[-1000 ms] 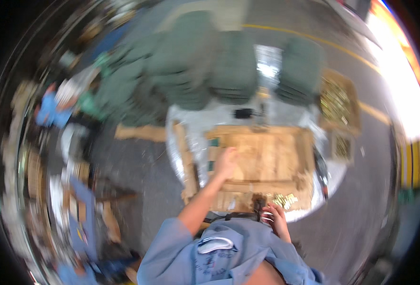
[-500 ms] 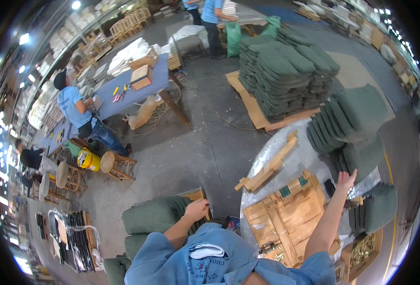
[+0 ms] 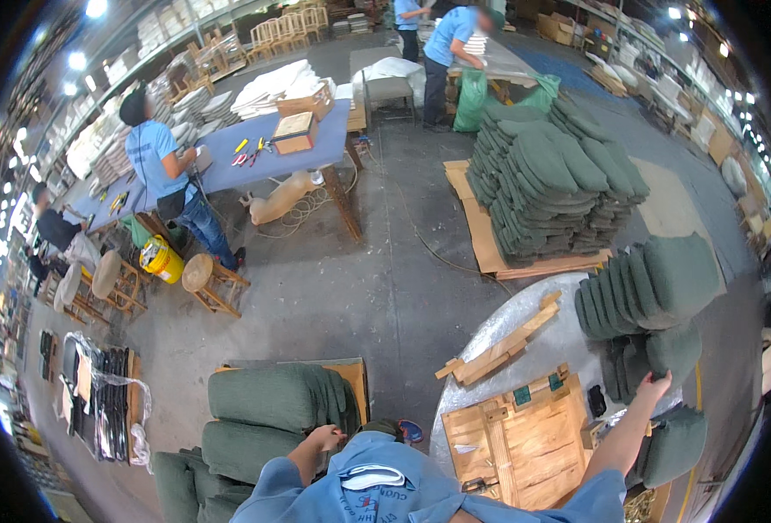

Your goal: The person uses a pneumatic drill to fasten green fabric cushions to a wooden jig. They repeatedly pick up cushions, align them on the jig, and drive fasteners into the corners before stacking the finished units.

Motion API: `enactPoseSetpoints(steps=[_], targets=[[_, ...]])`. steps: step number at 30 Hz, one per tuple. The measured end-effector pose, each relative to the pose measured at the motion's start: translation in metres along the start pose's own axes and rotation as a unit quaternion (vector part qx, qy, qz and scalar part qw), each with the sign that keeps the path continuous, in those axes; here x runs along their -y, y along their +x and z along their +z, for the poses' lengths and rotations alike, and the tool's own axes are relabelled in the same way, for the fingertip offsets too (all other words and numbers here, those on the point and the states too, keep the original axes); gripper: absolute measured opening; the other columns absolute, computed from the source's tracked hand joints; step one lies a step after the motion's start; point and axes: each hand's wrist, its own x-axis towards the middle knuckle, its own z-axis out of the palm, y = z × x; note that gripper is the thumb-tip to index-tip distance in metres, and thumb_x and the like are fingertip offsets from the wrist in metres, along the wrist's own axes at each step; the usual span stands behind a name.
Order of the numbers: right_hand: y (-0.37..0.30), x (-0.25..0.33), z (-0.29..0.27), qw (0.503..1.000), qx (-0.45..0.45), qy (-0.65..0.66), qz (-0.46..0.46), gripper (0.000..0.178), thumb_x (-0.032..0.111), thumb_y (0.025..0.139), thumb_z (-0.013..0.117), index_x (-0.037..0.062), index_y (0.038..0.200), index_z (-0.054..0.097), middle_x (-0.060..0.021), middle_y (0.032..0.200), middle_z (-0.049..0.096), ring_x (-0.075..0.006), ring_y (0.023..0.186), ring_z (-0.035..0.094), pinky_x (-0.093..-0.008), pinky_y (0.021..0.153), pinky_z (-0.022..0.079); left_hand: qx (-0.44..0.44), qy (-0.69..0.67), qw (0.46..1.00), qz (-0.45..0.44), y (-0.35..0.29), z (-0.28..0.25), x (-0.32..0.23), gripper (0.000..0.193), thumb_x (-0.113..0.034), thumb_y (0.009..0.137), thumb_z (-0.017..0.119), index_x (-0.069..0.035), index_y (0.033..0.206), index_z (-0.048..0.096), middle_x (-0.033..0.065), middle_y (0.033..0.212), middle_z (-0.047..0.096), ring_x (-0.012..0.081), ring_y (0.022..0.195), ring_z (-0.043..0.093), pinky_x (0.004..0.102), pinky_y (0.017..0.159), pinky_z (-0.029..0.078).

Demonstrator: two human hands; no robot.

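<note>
My right hand [image 3: 654, 389] is at the near edge of a dark green cushion [image 3: 675, 347], its fingers closed on that edge. This cushion belongs to a leaning row of similar ones on the round, plastic-covered surface [image 3: 468, 333]. My left hand [image 3: 324, 438] is low in front of me, fingers curled, beside a pile of green cushions [image 3: 268, 397]. Whatever it may hold is too small to make out. Between my arms lies a wooden board jig [image 3: 538, 436] with green pads and loose wooden strips [image 3: 507, 342] beyond it.
A tall stack of green cushions [image 3: 542, 179] stands on cardboard ahead. At left, a person [image 3: 155, 161] works at a blue-topped table [image 3: 250, 166] with stools [image 3: 201, 275] and a yellow bucket [image 3: 161, 260] nearby. Another person [image 3: 449, 52] bends over a far table. A hose crosses the floor.
My view has tilted up and shifted, so the surroundings sit differently in it. My right hand's fingers have gone from stretched out to curled at the cushion's edge. My left hand stays curled.
</note>
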Motion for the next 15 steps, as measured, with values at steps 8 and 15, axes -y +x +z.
enactPoseSetpoints(steps=[8, 15], targets=[[-0.091, 0.075, 0.007, 0.99, -0.059, 0.101, -0.076, 0.035, 0.026, 0.092, 0.079, 0.006, 0.119, 0.07, -0.0107, 0.115, 0.067, -0.0209, 0.1, 0.061, -0.0306, 0.073, 0.053, -0.008, -0.004, 0.999, 0.044, 0.003, -0.027, -0.024, 0.049, -0.048, 0.095, 0.071, -0.007, 0.123, 0.077, 0.0179, 0.12, 0.078, 0.0351, 0.115, 0.073, 0.0437, 0.098, 0.056], [-0.275, 0.067, -0.036, 0.978, 0.0, 0.125, -0.167, 0.041, 0.027, 0.09, 0.083, 0.0026, 0.12, 0.07, -0.0085, 0.116, 0.064, -0.0227, 0.104, 0.058, -0.0351, 0.091, 0.049, -0.022, 0.047, 0.997, 0.064, 0.025, -0.038, -0.029, 0.051, -0.051, 0.095, 0.071, -0.01, 0.123, 0.077, 0.017, 0.118, 0.079, 0.0349, 0.111, 0.074, 0.0434, 0.096, 0.057]])
